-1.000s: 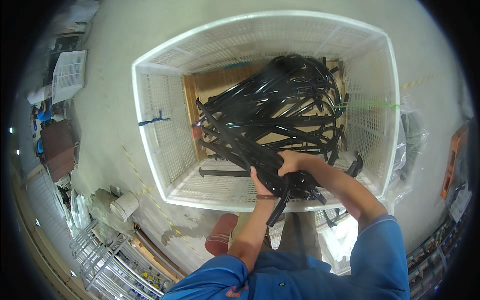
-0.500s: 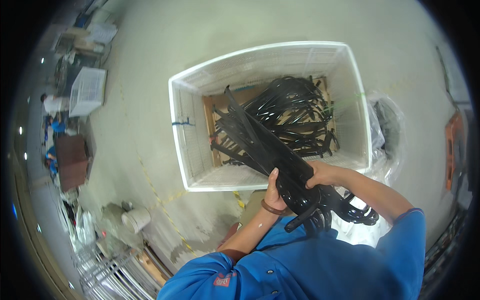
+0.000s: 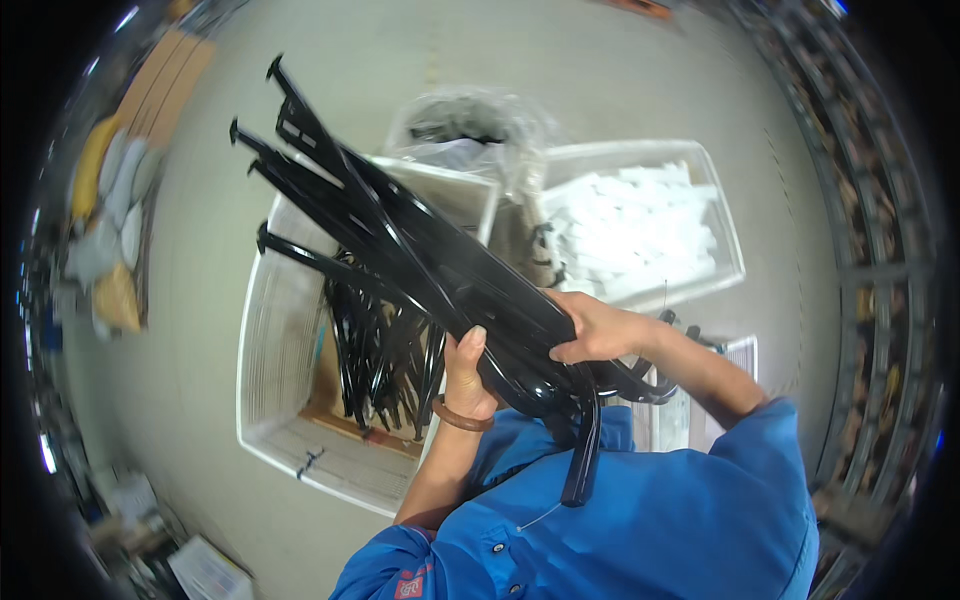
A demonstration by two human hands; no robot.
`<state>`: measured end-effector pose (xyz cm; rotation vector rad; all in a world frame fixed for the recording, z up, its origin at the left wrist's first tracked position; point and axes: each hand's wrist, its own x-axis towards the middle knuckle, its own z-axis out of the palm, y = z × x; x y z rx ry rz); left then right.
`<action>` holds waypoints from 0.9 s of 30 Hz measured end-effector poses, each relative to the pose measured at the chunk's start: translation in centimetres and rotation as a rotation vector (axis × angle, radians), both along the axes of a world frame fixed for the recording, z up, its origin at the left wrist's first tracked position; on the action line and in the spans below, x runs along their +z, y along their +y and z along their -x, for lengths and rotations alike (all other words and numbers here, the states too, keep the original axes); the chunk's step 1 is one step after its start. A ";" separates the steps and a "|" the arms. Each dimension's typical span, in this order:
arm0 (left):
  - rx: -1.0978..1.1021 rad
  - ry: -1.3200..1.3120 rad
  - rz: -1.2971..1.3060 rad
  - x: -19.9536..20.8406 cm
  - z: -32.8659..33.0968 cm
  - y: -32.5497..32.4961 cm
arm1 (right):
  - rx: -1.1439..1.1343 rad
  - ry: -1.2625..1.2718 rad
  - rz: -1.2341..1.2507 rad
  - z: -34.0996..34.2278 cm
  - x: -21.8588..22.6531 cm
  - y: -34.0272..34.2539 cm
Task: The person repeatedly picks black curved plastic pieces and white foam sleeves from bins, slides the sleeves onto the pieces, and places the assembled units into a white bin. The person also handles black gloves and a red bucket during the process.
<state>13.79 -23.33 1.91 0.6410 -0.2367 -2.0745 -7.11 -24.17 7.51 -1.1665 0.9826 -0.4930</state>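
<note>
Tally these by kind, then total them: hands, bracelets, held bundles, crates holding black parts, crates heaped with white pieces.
Hands: 2 (left hand, right hand)
Bracelet: 1
Held bundle: 1
Black-part crate: 1
White-piece crate: 1
Total: 6

White bin [image 3: 690, 289] of white pieces [image 3: 640, 230], clear plastic sheeting [image 3: 520, 125] beside it, sacks [image 3: 112, 185] leftward, shelving [image 3: 885, 272] rightward.

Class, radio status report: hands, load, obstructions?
Left hand, right hand gripping black tube bundle. Bundle slanted, far ends splayed. White mesh crate beneath, partly hidden by it.
</note>
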 end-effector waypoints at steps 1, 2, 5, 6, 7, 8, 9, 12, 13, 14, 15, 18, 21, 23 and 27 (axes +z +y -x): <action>-0.051 -0.039 0.050 0.0 1.5 -0.1 | -0.070 0.010 0.038 1.4 -0.2 1.8; -0.107 -0.048 0.063 -0.1 3.0 -0.1 | -0.180 0.055 0.037 2.4 -0.4 3.7; -0.302 -0.100 -0.019 -1.0 7.5 0.6 | -0.493 0.060 0.028 4.7 -1.2 9.4; -0.369 -0.057 -0.026 -1.5 9.2 0.8 | -0.579 0.024 0.073 5.6 -1.4 11.0; -0.433 -0.021 -0.043 -2.1 10.8 1.0 | -0.622 0.055 0.038 6.4 -1.8 12.2; -0.469 -0.003 -0.070 -2.9 12.3 1.6 | -0.669 0.094 0.026 7.0 -2.3 13.7; -0.488 -0.058 0.027 -3.7 14.0 2.2 | -0.710 0.139 0.038 7.7 -2.8 15.0; -0.654 -0.007 -0.013 -6.7 17.6 3.2 | -0.879 0.053 -0.107 9.3 -5.3 17.7; -0.717 -0.026 -0.031 -8.1 18.8 3.1 | -0.923 0.023 -0.055 10.0 -6.3 18.5; -0.753 -0.037 -0.059 -9.6 19.9 3.3 | -0.946 0.058 -0.101 10.7 -7.8 18.8; -0.781 -0.037 -0.091 -11.1 20.9 3.5 | -0.982 0.027 -0.159 11.5 -9.5 19.1; -0.854 -0.102 -0.144 -15.9 24.0 3.0 | -1.057 -0.112 -0.167 14.1 -15.4 19.0; -0.996 -0.241 -0.142 -20.9 25.9 0.8 | -1.073 -0.209 -0.250 16.5 -22.2 17.6; -1.013 -0.278 -0.177 -24.6 27.0 -1.3 | -1.118 -0.260 -0.339 17.1 -26.9 15.6; -0.985 -0.760 -0.094 -32.3 28.2 -7.1 | -1.166 -0.306 -0.471 17.5 -35.4 10.8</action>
